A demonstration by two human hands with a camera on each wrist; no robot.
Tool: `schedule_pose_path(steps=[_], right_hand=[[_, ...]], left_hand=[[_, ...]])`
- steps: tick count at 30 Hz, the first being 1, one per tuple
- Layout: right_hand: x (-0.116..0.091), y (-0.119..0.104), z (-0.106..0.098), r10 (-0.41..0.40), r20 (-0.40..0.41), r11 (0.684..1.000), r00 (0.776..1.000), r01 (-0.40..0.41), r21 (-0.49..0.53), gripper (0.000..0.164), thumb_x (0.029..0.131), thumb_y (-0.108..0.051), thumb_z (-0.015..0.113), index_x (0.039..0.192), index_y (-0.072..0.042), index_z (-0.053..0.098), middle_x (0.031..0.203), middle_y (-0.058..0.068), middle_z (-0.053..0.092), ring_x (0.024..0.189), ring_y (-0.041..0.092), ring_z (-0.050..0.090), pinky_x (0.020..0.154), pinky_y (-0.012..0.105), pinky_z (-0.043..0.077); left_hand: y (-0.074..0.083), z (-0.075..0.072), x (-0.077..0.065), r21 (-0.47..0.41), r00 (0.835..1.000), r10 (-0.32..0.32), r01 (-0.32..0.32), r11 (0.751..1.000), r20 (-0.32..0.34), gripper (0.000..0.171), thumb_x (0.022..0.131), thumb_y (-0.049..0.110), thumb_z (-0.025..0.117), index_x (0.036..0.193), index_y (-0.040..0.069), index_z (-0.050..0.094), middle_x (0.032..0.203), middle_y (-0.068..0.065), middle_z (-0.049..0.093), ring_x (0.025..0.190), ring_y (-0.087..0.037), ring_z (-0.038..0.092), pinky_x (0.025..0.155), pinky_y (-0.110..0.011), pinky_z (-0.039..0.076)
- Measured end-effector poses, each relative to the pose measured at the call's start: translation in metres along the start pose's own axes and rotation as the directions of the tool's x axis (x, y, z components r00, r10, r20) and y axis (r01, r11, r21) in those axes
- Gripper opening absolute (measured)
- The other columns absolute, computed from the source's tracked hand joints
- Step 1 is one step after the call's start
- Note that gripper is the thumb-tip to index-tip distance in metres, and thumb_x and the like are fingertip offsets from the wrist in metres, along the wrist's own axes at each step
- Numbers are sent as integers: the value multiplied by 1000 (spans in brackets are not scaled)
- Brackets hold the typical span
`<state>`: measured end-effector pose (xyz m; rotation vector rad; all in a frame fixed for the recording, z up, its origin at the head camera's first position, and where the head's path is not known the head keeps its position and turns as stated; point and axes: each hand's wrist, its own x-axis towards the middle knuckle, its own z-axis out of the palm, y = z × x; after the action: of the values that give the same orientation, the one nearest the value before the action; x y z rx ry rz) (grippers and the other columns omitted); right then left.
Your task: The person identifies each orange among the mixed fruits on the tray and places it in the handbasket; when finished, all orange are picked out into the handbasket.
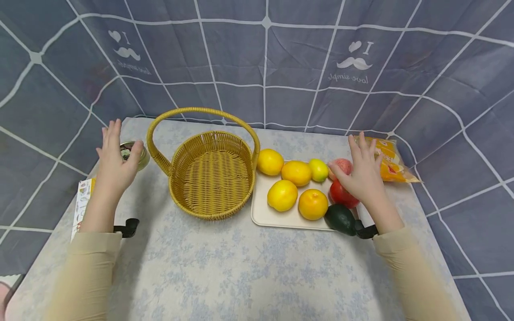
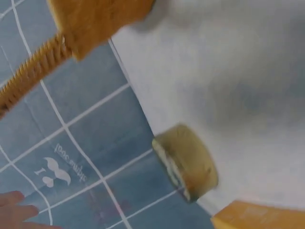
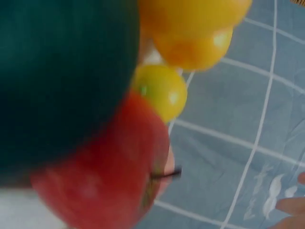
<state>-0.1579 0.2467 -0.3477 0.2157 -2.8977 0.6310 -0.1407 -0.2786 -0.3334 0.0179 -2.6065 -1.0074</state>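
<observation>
My left hand (image 1: 116, 162) is raised with its fingers spread, holding nothing. Just beyond its thumb stands a small round tin (image 1: 141, 159), also seen in the left wrist view as a gold-coloured tin (image 2: 188, 162). On the other side, my right hand (image 1: 363, 171) hovers with straight fingers over the right end of a cream tray (image 1: 265, 214). Below and beside it lie a red apple (image 1: 341, 195), a pink fruit (image 1: 342, 166) and a dark green avocado (image 1: 339, 218). A yellow wicker basket (image 1: 214, 214) with a tall handle stands between the hands.
Lemons (image 1: 283, 195), an orange (image 1: 313, 204) and a small yellow-green fruit (image 1: 318, 170) share the tray. An orange snack bag (image 1: 389, 160) lies behind the right hand. A white printed box (image 1: 81, 203) is beside the left forearm. A grey-blue checked curtain (image 1: 241, 58) borders the table.
</observation>
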Motion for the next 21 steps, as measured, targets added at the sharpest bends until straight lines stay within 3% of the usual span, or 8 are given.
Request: schedule_pose_path(steps=[5,10,14,21], right_hand=[[-13,-10,12,-31,54,998,998,28,65,87,88,-52,54,152,-11,11,157,15,-2,140,41,-14,102,72,-5],[-27,-17,21,-40,117,988,992,22,152,88,87,-50,58,152,-12,12,157,14,0,141,38,-12,105,70,-4],[-37,-23,25,-47,162,977,986,12,213,88,87,-50,59,152,-14,12,157,11,2,143,36,-2,105,70,7],[-46,-28,30,-37,245,973,969,-20,228,90,85,-55,58,152,-17,12,157,10,10,142,35,14,105,66,21]], left_hand=[[2,10,-22,-47,999,-26,28,999,36,69,96,37,43,152,16,9,157,-11,6,144,-29,-1,112,-60,1],[9,26,-35,-54,995,-28,33,998,92,73,96,40,45,152,17,6,157,-11,4,144,-32,1,111,-62,6],[12,37,-44,-96,993,-35,46,994,112,77,95,38,49,152,14,4,156,-15,5,142,-39,8,108,-66,11],[4,49,-57,-207,977,-115,152,967,179,82,95,36,51,152,12,-3,155,-20,6,139,-42,15,104,-67,20]])
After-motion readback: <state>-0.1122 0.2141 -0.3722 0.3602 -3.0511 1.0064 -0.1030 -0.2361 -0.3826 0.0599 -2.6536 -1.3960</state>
